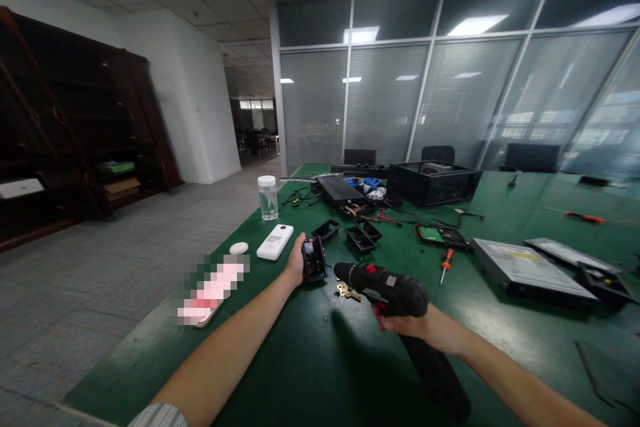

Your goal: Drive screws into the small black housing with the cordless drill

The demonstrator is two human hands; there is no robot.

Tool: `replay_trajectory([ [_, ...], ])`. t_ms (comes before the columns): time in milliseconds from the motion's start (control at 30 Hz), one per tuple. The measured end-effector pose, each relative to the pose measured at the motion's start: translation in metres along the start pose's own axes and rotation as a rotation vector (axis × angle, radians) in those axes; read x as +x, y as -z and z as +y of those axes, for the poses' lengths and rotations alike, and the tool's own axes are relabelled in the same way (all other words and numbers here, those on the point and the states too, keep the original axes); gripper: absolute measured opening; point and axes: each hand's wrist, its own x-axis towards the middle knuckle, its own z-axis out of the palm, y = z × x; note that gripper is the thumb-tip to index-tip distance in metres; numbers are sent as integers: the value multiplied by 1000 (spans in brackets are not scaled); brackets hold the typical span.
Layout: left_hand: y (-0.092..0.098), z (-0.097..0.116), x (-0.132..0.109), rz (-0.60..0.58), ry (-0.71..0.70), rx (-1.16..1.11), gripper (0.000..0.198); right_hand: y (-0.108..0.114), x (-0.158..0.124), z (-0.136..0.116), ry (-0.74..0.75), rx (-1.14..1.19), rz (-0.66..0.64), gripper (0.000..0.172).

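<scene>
In the head view my left hand (297, 262) is closed around the side of a small black plastic box-shaped part (314, 260), its open side and inner pieces facing me. My right hand (400, 324) grips a black cordless drill (383, 286) by the handle. The drill's nose points left at the black part, with a thin bit close to its edge; whether they touch I cannot tell. Below the nose, several small brass-coloured metal pieces (349, 292) lie on the green table (300, 360). Just beyond sit similar black open frames (361, 238).
Left of my hand lie a white power bank (275, 242), a white oval object (239, 248) and a pixelated phone; a clear jar (269, 198) stands behind. Rightward are an orange screwdriver (447, 262), a green circuit board (437, 235) and flat metal drives (525, 269). A black computer case (433, 182) stands farther back.
</scene>
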Motion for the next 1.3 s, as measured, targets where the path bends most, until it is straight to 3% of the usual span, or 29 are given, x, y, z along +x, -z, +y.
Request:
replay_trajectory([
  [1300, 2, -1, 1, -12, -7, 10, 39, 1, 1, 2, 4, 30, -10, 32],
])
